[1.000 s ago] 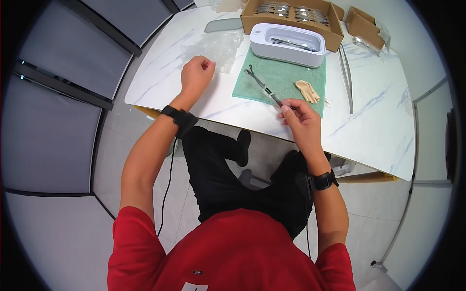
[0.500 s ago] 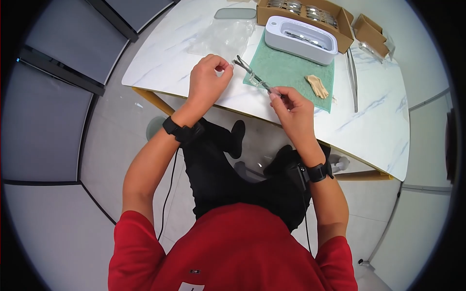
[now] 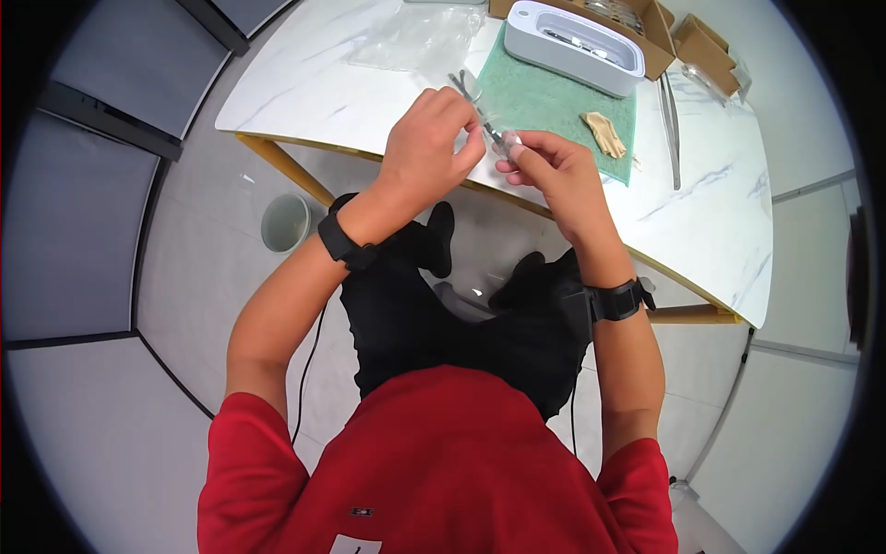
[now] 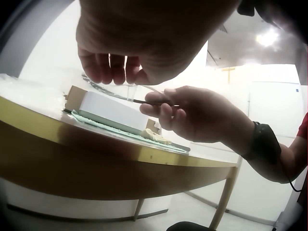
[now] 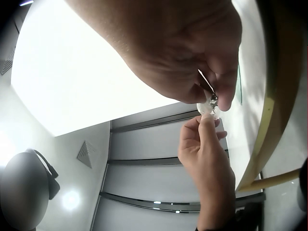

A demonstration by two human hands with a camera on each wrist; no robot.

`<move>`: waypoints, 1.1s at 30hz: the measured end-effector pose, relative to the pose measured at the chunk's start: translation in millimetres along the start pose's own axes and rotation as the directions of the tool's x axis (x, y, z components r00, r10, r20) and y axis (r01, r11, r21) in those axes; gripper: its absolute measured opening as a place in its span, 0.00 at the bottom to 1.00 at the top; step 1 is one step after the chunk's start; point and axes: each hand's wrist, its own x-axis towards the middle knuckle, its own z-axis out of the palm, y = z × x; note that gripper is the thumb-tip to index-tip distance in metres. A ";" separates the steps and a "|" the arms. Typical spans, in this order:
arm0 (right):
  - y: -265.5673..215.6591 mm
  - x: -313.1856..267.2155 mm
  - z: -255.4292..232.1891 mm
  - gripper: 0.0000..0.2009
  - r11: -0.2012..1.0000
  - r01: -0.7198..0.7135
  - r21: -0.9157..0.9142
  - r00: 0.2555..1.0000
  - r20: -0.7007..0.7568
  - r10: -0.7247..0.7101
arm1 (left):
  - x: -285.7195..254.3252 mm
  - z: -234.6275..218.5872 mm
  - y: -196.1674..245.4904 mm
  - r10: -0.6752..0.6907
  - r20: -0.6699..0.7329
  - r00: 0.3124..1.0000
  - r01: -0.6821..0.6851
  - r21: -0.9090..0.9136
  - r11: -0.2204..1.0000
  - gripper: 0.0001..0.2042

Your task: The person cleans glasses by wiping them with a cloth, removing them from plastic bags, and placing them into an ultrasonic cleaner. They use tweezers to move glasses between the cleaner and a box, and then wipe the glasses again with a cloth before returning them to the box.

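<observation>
Over the table's front edge, both hands hold a pair of eyeglasses point(image 3: 496, 137) with dark, thin temples. My right hand point(image 3: 558, 171) pinches one end between thumb and fingers. My left hand point(image 3: 429, 143) is bent over the other part, thumb and index finger closed on it. In the right wrist view, the left hand's point(image 5: 204, 144) thumb and finger meet at a small shiny, clear piece of the glasses point(image 5: 213, 102). Behind the hands lies a green towel point(image 3: 544, 111), bearing a white tub-shaped cleaner point(image 3: 572, 63) with glasses inside and a crumpled beige cloth point(image 3: 604, 135).
Clear plastic bags point(image 3: 420, 42) lie at the back left of the marble-patterned table point(image 3: 305, 88). A cardboard box point(image 3: 660, 55) with wrapped glasses stands behind the cleaner. To the right lies a long metal strip point(image 3: 671, 129). A bin point(image 3: 285, 222) is on the floor at left.
My left hand has come right from beside the plastic bags to the eyeglasses and now grips them. My right hand has drawn the glasses left, off the towel, toward the left hand.
</observation>
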 end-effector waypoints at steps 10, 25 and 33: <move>13.2 -1.9 -17.8 0.13 0.992 0.031 -0.122 0.999 -0.021 -0.034 | -7.1 11.8 27.4 0.076 0.086 0.993 -0.071 -0.061 0.996 0.06; 34.0 0.3 -23.8 0.10 0.966 0.085 -0.245 0.975 -0.181 -0.131 | -10.7 34.5 54.1 0.136 0.091 0.987 -0.119 -0.164 0.979 0.07; 4.6 -8.1 -34.3 0.09 0.976 0.002 -0.217 0.989 -0.144 -0.034 | -19.4 1.2 5.1 -0.229 -0.084 0.970 0.212 -0.178 0.961 0.17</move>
